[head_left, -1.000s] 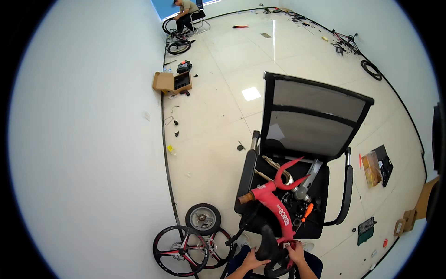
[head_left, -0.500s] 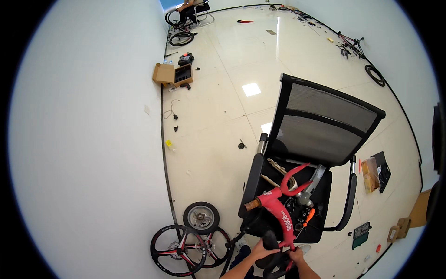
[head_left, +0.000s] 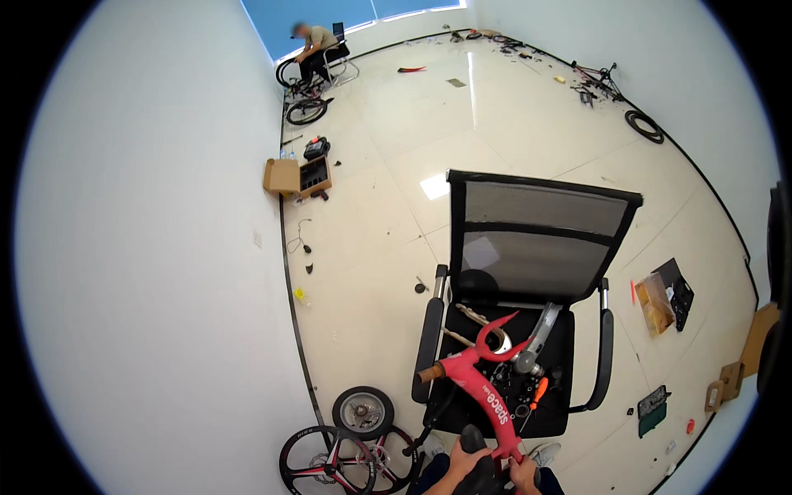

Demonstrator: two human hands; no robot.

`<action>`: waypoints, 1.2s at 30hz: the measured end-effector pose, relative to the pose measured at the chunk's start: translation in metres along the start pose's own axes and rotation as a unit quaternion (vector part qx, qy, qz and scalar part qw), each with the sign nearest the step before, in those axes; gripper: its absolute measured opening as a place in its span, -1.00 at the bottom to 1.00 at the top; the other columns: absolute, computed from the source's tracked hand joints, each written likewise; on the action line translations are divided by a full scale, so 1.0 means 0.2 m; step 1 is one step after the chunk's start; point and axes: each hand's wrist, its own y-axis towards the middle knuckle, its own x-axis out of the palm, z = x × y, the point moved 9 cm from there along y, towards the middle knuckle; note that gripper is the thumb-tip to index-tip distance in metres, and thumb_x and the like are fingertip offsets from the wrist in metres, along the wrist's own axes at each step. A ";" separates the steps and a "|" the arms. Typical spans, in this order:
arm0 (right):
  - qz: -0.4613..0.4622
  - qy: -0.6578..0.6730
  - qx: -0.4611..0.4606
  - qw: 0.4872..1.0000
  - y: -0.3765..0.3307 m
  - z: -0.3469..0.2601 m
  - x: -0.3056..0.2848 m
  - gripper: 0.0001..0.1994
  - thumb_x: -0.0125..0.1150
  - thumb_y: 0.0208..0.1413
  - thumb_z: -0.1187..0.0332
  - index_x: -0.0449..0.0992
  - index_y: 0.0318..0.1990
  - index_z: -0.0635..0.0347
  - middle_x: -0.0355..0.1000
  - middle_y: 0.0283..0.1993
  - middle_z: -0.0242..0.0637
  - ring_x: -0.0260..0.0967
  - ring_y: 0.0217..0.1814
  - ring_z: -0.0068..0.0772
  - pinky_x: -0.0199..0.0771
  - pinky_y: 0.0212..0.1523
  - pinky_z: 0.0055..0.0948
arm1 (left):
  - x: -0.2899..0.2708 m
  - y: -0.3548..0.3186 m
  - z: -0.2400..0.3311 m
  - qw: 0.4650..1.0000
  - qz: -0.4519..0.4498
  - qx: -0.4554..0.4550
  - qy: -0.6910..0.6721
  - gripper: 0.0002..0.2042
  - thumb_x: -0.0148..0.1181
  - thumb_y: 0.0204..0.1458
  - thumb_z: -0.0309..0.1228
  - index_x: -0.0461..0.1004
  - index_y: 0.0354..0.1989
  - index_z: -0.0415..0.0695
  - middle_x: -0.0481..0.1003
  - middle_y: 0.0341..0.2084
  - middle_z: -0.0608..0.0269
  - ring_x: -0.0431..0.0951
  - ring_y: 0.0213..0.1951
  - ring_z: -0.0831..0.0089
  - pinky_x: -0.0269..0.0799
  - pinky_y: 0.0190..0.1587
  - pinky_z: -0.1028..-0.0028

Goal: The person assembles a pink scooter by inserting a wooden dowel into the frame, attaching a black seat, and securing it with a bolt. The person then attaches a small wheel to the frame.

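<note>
A small red bike frame (head_left: 473, 378) with a forked end lies slantwise over the seat of a black office chair (head_left: 554, 422), its rusty tube end pointing left. My left hand (head_left: 460, 464) is closed round the black saddle (head_left: 473, 439) near the frame's lower end. Beside it, my right hand (head_left: 522, 473) grips the lower end of the red frame. On the seat, past the frame, are a grey metal part (head_left: 540, 334) with a round end, an orange-handled screwdriver (head_left: 539, 393) and several small dark parts.
Left of the chair lie a small tyred wheel (head_left: 363, 412) and spoked wheels (head_left: 327, 469) against the wall. An opened cardboard box (head_left: 285, 176) stands farther up. Tool cases (head_left: 652, 419) lie on the right. A person (head_left: 318, 49) sits far left beside bike parts.
My view has tilted upward, showing more of the seated person and blue window. Chair and frame now appear farther left and lower. Both hands keep their holds.
</note>
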 end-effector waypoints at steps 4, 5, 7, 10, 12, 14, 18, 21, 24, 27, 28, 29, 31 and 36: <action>0.042 0.063 0.016 0.997 -0.08 0.05 -0.08 -0.61 0.23 -0.11 0.17 0.53 -0.35 0.46 0.50 -0.45 0.16 0.53 -0.29 0.09 0.47 -0.24 -0.11 | 0.02 -0.12 -0.05 0.998 0.011 -0.007 0.060 -0.18 0.61 -0.47 -0.04 0.37 -0.03 -0.27 0.53 -0.18 0.03 0.57 -0.13 0.26 0.46 -0.04 0.33; 0.043 0.075 0.026 0.996 -0.09 0.03 -0.10 -0.62 0.24 -0.11 0.18 0.54 -0.36 0.45 0.50 -0.46 0.14 0.54 -0.30 0.07 0.47 -0.25 -0.12 | 0.02 -0.16 -0.01 0.996 0.016 -0.008 0.085 -0.17 0.61 -0.47 -0.03 0.37 -0.03 -0.26 0.53 -0.18 0.03 0.57 -0.13 0.25 0.46 -0.04 0.33; 0.031 0.084 0.027 0.996 -0.10 -0.01 -0.13 -0.64 0.24 -0.12 0.19 0.54 -0.38 0.43 0.50 -0.48 0.10 0.54 -0.32 0.03 0.46 -0.27 -0.16 | 0.01 -0.24 0.15 0.996 0.025 0.032 0.075 -0.16 0.60 -0.48 0.01 0.36 -0.04 -0.25 0.53 -0.19 0.02 0.57 -0.13 0.23 0.46 -0.05 0.32; 0.028 0.116 0.025 0.993 -0.09 0.00 -0.14 -0.66 0.25 -0.13 0.22 0.55 -0.39 0.42 0.51 -0.49 0.02 0.53 -0.36 -0.06 0.44 -0.29 -0.21 | 0.00 -0.32 0.33 0.992 0.037 0.078 0.095 -0.15 0.60 -0.49 0.03 0.36 -0.03 -0.24 0.53 -0.20 0.03 0.57 -0.13 0.21 0.45 -0.06 0.31; 0.041 0.151 0.018 0.987 -0.09 -0.03 -0.17 -0.68 0.25 -0.13 0.24 0.55 -0.39 0.42 0.50 -0.52 -0.03 0.51 -0.40 -0.15 0.43 -0.32 -0.25 | 0.01 -0.37 0.45 0.988 0.035 0.107 0.109 -0.15 0.60 -0.48 0.02 0.35 -0.02 -0.23 0.53 -0.21 0.04 0.57 -0.14 0.21 0.45 -0.07 0.31; 0.058 0.193 0.007 0.979 -0.10 -0.08 -0.23 -0.70 0.24 -0.13 0.27 0.55 -0.39 0.44 0.48 -0.56 -0.08 0.48 -0.46 -0.26 0.42 -0.37 -0.29 | 0.03 -0.43 0.60 0.984 0.026 0.134 0.112 -0.16 0.61 -0.48 -0.01 0.34 -0.02 -0.22 0.53 -0.21 0.05 0.57 -0.15 0.22 0.45 -0.08 0.31; 0.066 0.254 -0.041 0.964 -0.23 -0.42 -0.54 -0.74 0.22 -0.13 0.32 0.55 -0.42 0.43 0.42 -0.64 -0.16 0.37 -0.59 -0.41 0.34 -0.51 -0.32 | 0.03 -0.61 0.96 0.980 0.026 0.177 0.085 -0.21 0.61 -0.44 -0.08 0.33 -0.04 -0.21 0.53 -0.25 0.06 0.57 -0.20 0.24 0.46 -0.10 0.32; 0.096 0.260 -0.073 0.958 -0.26 -0.59 -0.69 -0.75 0.22 -0.13 0.32 0.53 -0.46 0.42 0.41 -0.64 -0.14 0.38 -0.59 -0.36 0.35 -0.49 -0.29 | 0.01 -0.74 1.30 0.968 0.045 0.226 0.103 -0.21 0.61 -0.44 -0.10 0.32 -0.03 -0.22 0.53 -0.25 0.07 0.57 -0.22 0.25 0.46 -0.09 0.31; 0.135 0.244 -0.163 0.946 -0.32 -0.86 -0.98 -0.76 0.23 -0.11 0.28 0.54 -0.45 0.34 0.39 -0.62 -0.05 0.41 -0.58 -0.18 0.37 -0.44 -0.23 | 0.02 -0.75 1.53 0.961 0.003 0.262 0.091 -0.12 0.65 -0.45 -0.21 0.29 0.09 -0.32 0.47 -0.06 0.05 0.49 -0.04 0.32 0.41 0.06 0.35; 0.155 0.236 -0.231 0.931 -0.46 -1.13 -1.41 -0.73 0.25 -0.10 0.21 0.59 -0.37 0.26 0.46 -0.53 0.02 0.47 -0.45 0.06 0.42 -0.39 -0.14 | 0.04 -0.82 1.72 0.973 -0.016 0.228 -0.040 -0.37 0.55 -0.35 -0.50 0.34 -0.04 -0.18 0.48 -0.26 0.23 0.51 -0.22 0.37 0.51 -0.10 0.31; 0.161 0.236 -0.226 0.931 -0.43 -1.13 -1.51 -0.73 0.25 -0.10 0.19 0.58 -0.39 0.24 0.45 -0.52 0.04 0.47 -0.44 0.10 0.41 -0.40 -0.11 | 0.13 -0.92 1.89 0.972 -0.039 0.216 -0.078 -0.47 0.45 -0.33 -0.57 0.34 -0.11 -0.15 0.45 -0.33 0.26 0.51 -0.28 0.39 0.52 -0.16 0.33; 0.163 0.212 -0.228 0.936 -0.46 -1.17 -1.66 -0.73 0.25 -0.10 0.18 0.57 -0.41 0.24 0.45 -0.53 0.05 0.47 -0.42 0.11 0.42 -0.39 -0.10 | 0.19 -0.96 1.96 0.967 -0.064 0.218 -0.113 -0.51 0.38 -0.33 -0.60 0.35 -0.13 -0.15 0.45 -0.34 0.25 0.51 -0.29 0.38 0.51 -0.17 0.36; 0.179 0.217 -0.227 0.932 -0.50 -1.17 -1.96 -0.72 0.26 -0.12 0.15 0.56 -0.44 0.22 0.45 -0.54 0.04 0.46 -0.42 0.13 0.44 -0.37 -0.06 | 0.34 -1.04 2.05 0.951 -0.104 0.220 -0.192 -0.52 0.36 -0.28 -0.63 0.35 -0.11 -0.17 0.44 -0.28 0.23 0.49 -0.21 0.39 0.48 -0.10 0.39; 0.215 0.170 -0.271 0.923 -0.53 -0.97 -2.54 -0.72 0.26 -0.12 0.12 0.54 -0.46 0.18 0.45 -0.56 0.01 0.46 -0.45 0.11 0.47 -0.37 -0.01 | 0.80 -1.22 2.09 0.924 -0.156 0.192 -0.292 -0.60 0.19 -0.21 -0.55 0.35 -0.10 -0.16 0.44 -0.27 0.16 0.50 -0.16 0.23 0.48 -0.04 0.26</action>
